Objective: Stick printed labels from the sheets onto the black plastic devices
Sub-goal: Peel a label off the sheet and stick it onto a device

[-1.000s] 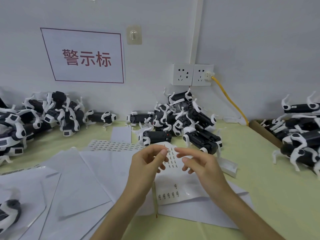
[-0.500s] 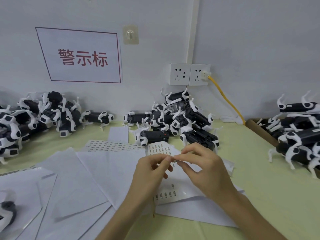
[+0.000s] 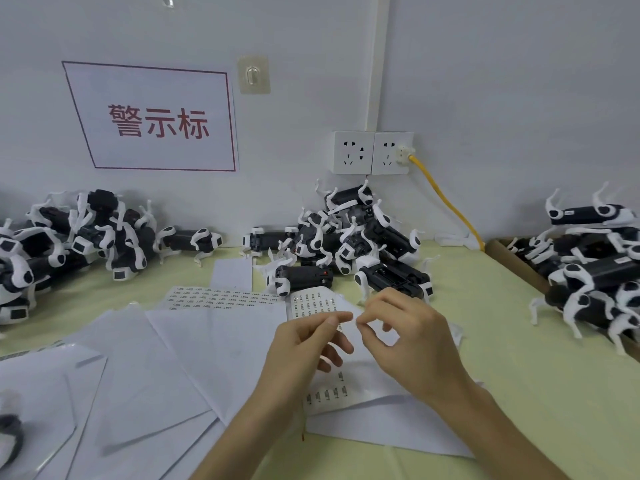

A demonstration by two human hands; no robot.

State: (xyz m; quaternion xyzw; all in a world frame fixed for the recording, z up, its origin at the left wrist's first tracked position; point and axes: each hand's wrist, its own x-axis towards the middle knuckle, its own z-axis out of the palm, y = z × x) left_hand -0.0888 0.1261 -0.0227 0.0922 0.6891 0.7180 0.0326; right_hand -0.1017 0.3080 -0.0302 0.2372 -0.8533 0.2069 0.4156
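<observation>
In the head view, our left hand pinches the curled label sheet between thumb and forefinger. Our right hand presses thumb and forefinger tips together at the sheet's edge, its other fingers loosely spread. The sheet is held above loose white papers, just near of the middle pile of black devices.

We judge that a peeled label could fold onto itself or cling to a fingertip, because it is tiny and the sheet flexes.

We cannot tell whether a label sits between the right fingertips. The print is unreadable, and the piles at the left and right edges are cut off.
</observation>
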